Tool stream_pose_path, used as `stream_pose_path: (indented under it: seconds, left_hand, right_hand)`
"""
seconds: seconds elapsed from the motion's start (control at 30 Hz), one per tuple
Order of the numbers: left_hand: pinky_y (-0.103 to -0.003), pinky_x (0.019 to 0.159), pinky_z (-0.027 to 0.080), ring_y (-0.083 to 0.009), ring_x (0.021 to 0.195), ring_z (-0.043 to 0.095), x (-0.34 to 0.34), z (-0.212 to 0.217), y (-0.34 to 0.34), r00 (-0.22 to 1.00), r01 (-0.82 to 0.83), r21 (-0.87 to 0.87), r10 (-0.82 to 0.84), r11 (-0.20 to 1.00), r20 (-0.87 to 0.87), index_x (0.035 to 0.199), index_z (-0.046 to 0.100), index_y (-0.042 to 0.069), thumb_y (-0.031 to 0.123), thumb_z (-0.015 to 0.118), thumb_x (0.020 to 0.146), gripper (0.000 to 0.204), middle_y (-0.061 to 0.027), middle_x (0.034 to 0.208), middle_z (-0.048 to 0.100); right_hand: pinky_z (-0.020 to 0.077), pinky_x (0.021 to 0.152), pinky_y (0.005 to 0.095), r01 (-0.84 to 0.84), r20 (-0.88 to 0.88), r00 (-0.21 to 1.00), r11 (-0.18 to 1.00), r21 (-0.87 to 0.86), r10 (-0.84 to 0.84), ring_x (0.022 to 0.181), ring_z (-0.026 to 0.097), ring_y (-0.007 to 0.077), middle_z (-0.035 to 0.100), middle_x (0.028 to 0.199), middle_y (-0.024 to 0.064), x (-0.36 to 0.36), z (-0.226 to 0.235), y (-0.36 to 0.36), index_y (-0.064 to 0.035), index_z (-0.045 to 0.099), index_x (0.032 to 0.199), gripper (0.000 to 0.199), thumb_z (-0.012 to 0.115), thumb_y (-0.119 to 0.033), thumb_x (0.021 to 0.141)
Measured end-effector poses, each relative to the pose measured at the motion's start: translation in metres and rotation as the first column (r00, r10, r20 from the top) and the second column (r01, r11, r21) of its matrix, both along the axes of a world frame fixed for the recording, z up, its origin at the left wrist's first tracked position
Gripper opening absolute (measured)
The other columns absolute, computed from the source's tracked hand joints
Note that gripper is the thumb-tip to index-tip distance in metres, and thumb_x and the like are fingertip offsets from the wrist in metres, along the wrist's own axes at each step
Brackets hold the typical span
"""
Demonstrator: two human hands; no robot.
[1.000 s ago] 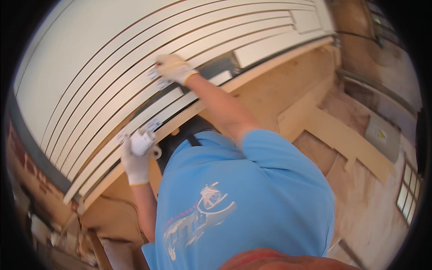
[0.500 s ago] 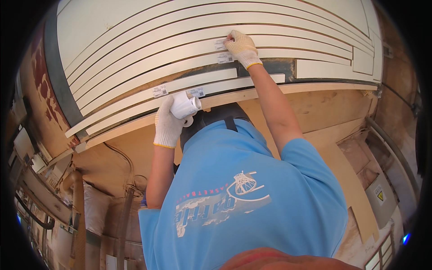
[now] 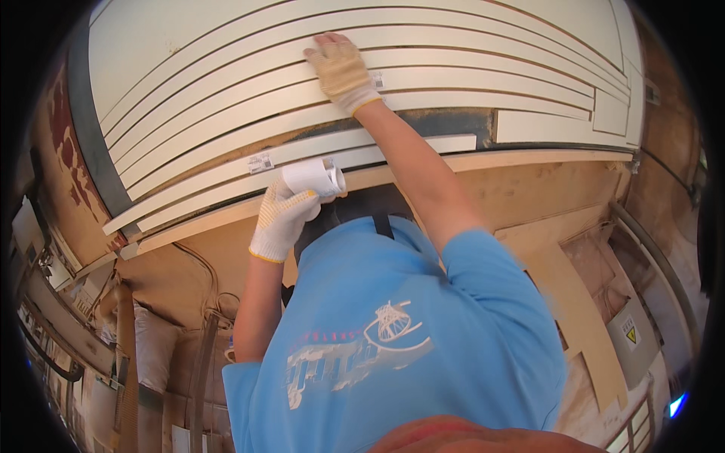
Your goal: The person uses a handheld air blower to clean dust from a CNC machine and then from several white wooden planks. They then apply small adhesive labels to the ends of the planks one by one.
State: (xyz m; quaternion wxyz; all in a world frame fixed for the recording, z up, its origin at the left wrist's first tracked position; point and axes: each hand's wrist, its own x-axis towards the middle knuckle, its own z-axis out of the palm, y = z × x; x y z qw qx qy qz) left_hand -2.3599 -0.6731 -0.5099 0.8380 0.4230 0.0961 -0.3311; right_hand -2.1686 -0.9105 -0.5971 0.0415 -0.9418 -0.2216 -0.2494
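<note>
My left hand (image 3: 276, 223), in a white knit glove with a yellow-edged cuff, is closed around a roll of white labels (image 3: 308, 177) just in front of the bench edge. Flat on the pale strips lies my right hand (image 3: 341, 69), gloved too, its fingers stretched out toward the far left and bare at the tips. Beside its wrist a printed label (image 3: 377, 80) sticks to one of the cut panel strips (image 3: 468, 80). Another label (image 3: 260, 163) is on a nearer strip, left of the roll. My right forearm covers part of the near strips.
Several long pale strips lie side by side, with a wider panel (image 3: 143, 53) at the far left. A wooden rail (image 3: 521, 158) runs along the bench's near edge. A ribbed hose (image 3: 128, 362) hangs at the lower left; a grey box with a yellow warning sign (image 3: 633, 332) stands at the right.
My right hand has moved left from the labels, and its pinched fingers have spread flat on the strips. My left hand still grips the roll, now tilted differently.
</note>
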Motion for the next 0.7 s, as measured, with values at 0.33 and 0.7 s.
stream_pose_path:
  seconds: [0.33,0.7]
  left_hand:
    - [-0.029,0.085,0.05,-0.0141,0.1,0.065,0.015,-0.023,-0.01,0.998,-0.017,0.238,0.029,0.971,-0.049,0.124,0.07,-0.001,0.021,0.069,0.101,0.032,-0.0062,0.111,0.073]
    - [-0.044,0.104,0.055,-0.0266,0.123,0.064,0.033,0.005,-0.044,0.996,-0.021,0.14,0.033,0.99,-0.088,0.137,0.055,-0.004,0.034,0.048,0.112,0.046,-0.0153,0.134,0.063]
  right_hand:
    - [0.0505,0.1,0.0487,0.539,0.048,0.842,0.831,-0.136,-0.538,0.118,0.066,0.0327,0.072,0.119,0.0144,-0.037,0.037,-0.207,-0.008,0.071,0.117,0.027,0.062,-0.014,0.092]
    - [0.0546,0.096,0.0388,0.275,-0.596,0.727,0.652,0.707,0.341,0.109,0.069,0.0289,0.071,0.113,0.0127,-0.171,0.137,-0.003,-0.0032,0.07,0.119,0.027,0.071,-0.011,0.093]
